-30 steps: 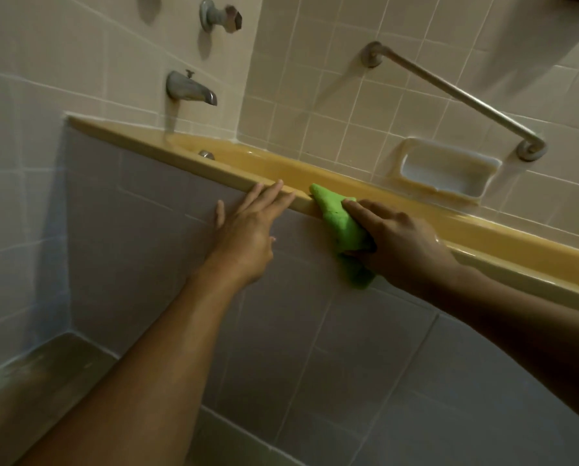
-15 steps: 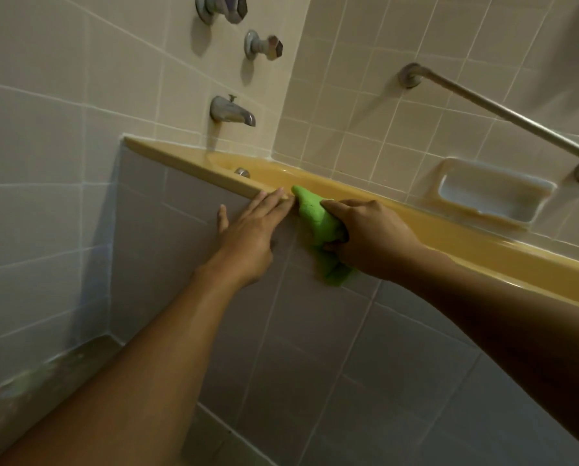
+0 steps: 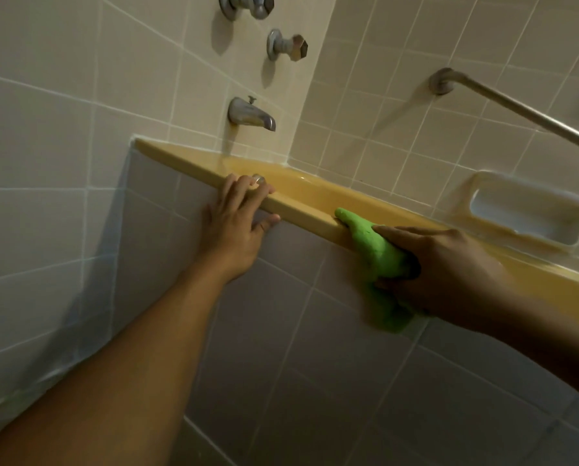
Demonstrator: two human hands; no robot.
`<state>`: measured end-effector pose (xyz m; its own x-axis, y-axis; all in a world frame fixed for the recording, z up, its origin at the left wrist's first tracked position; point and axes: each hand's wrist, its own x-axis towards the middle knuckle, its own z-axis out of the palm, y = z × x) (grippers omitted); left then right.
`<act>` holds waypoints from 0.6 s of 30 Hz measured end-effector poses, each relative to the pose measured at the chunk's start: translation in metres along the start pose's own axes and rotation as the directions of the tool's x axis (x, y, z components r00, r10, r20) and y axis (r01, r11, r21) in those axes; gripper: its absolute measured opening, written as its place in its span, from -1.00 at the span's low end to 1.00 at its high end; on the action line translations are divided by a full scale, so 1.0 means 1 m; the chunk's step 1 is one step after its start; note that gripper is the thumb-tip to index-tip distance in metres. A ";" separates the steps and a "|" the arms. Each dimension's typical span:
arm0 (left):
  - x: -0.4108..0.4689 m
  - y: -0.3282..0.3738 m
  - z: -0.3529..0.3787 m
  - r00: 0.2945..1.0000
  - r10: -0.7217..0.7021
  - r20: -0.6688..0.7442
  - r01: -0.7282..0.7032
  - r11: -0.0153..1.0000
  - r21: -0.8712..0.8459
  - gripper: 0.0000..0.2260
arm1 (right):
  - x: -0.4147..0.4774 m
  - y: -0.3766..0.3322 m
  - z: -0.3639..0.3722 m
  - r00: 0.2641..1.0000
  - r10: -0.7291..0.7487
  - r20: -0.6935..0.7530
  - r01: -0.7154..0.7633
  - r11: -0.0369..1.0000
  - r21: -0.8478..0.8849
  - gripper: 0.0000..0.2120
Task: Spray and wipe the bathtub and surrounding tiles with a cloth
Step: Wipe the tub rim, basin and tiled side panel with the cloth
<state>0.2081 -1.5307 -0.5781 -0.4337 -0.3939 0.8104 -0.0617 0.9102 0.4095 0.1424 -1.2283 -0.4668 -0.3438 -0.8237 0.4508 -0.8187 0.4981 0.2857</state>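
Pale wall tiles [image 3: 39,105] fill the view from nine o'clock round to two o'clock. Below them the grey tiled front [image 3: 315,364] of the tub takes up the middle and everything toward six o'clock. The yellow bathtub [image 3: 180,164] cuts between the two as a slanted band, its rim running from ten o'clock down to four o'clock.

At two o'clock a metal grab bar [image 3: 517,111] slopes across the back wall. Beneath it, at three o'clock, a soap dish [image 3: 530,213] is set into the tiles.

Both arms reach in from the lower edge. The left hand [image 3: 234,230], just left of centre, has its fingers laid over the rim and its thumb tucked under the lip. It grips the edge, probably to steady the body during a long lean forward.

The right hand [image 3: 449,270], toward four o'clock, is closed round a green cloth [image 3: 372,243]. It presses the cloth against the rim's outer face, with one end poking toward the left hand and the rest trailing onto the grey tiles. Bunched like that, the cloth fits the narrow edge, so this looks like the wiping step, worked along the rim.

At twelve o'clock the spout [image 3: 251,116] juts over the tub's head end, with a tap knob [image 3: 290,47] above it. No spray bottle shows.
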 end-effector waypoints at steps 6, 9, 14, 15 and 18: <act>-0.046 -0.037 0.026 0.927 -0.355 0.120 0.375 0.877 -0.299 -0.24 | 0.065 -0.048 0.009 0.996 -0.080 0.034 0.080 0.997 -0.007 -0.30; -0.094 -0.058 0.042 0.885 -0.415 0.211 0.461 0.846 -0.267 -0.14 | 0.096 -0.068 0.020 0.992 -0.112 0.066 0.112 0.994 0.005 -0.26; -0.129 -0.068 0.063 0.793 -0.577 0.195 0.607 0.717 -0.343 -0.06 | 0.134 -0.089 0.031 0.989 -0.118 0.088 0.123 0.991 -0.052 -0.21; -0.129 -0.068 0.066 0.789 -0.587 0.183 0.611 0.714 -0.343 -0.05 | 0.140 -0.091 0.033 0.989 -0.120 0.086 0.126 0.990 -0.062 -0.21; -0.129 -0.072 0.076 0.757 -0.626 0.189 0.646 0.671 -0.364 -0.09 | 0.154 -0.099 0.035 0.986 -0.140 0.089 0.145 0.988 -0.058 -0.22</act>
<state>0.2002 -1.5358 -0.7441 -0.4592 -0.8437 0.2780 0.0062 0.3099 0.9507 0.1544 -1.4146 -0.4554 -0.2652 -0.9061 0.3297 -0.8321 0.3878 0.3964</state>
